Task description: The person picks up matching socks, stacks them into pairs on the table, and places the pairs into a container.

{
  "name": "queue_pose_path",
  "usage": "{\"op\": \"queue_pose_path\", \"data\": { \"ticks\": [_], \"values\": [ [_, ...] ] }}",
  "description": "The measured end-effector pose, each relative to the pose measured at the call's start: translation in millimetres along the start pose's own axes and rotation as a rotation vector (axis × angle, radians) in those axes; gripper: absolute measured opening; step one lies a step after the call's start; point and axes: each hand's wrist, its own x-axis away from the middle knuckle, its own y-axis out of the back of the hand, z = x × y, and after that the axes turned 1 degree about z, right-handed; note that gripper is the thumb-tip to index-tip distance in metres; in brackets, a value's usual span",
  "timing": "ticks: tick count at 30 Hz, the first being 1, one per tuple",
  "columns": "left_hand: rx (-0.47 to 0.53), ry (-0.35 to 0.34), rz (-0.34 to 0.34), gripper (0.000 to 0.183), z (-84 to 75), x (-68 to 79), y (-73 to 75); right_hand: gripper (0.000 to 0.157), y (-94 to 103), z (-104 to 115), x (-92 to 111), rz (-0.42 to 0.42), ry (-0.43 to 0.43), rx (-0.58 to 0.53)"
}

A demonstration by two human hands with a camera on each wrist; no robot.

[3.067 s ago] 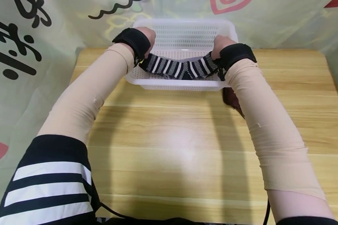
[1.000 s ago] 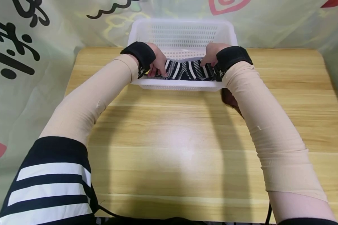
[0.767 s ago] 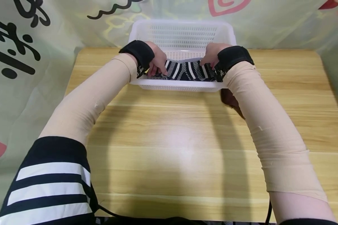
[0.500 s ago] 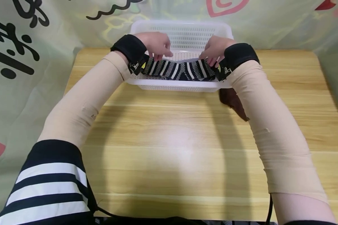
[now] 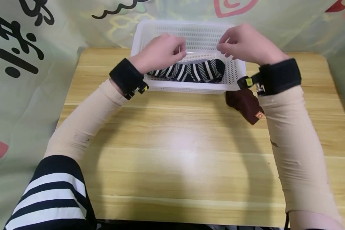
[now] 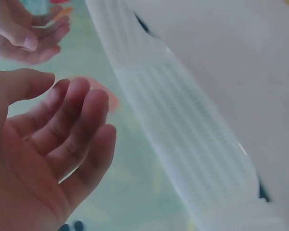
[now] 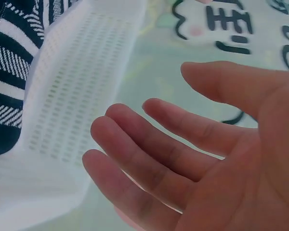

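Black-and-white striped socks lie along the near side of a white perforated plastic basket. My left hand hangs above the basket's left part, fingers loosely bent, and covers the socks' left end in the head view. Over the basket's right rim is my right hand, relaxed, with its thumb apart from the fingers. Both wrist views show bare palms with nothing in them. The right wrist view also catches the striped socks inside the basket wall.
A dark maroon cloth item with a small orange label lies on the wooden table, just in front of the basket's right corner and partly behind my right forearm. A printed cloth backdrop rises behind the table.
Both hands have let go of the striped socks and lifted from the basket, the right one moving outward to the right. The socks lie in the basket, and more of the maroon item shows.
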Motion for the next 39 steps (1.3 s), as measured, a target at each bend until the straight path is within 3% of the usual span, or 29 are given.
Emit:
{"op": "queue_pose_path", "data": {
  "ticks": [5,11,16,21,27,33,39],
  "values": [
    [0.048,-0.103,-0.086,0.023,-27.5,21.6,-7.2,0.035,-7.7,-8,37,-0.136,0.001,-0.064],
    [0.101,-0.203,-0.103,0.019,-49.8,45.6,-23.6,0.030,-22.9,-19,70,-0.257,-0.007,-0.125],
    [0.125,-0.229,-0.098,0.017,-52.4,58.4,-40.4,0.024,-33.1,-32,90,-0.354,-0.028,-0.248],
    [0.152,-0.198,-0.064,0.017,-44.7,64.5,-59.5,0.016,-41.0,-49,99,-0.418,-0.078,-0.361],
    [0.190,-0.155,-0.043,0.016,-32.2,69.5,-80.9,0.019,-59.4,-80,91,-0.351,-0.146,-0.431],
    [0.223,-0.132,-0.015,0.018,-23.7,69.3,-95.6,0.033,-78.7,-105,84,-0.253,-0.214,-0.368],
    [0.285,-0.132,-0.009,0.017,-15.2,66.3,-104.8,0.036,-85.1,-115,84,-0.246,-0.271,-0.277]
  ]
}}
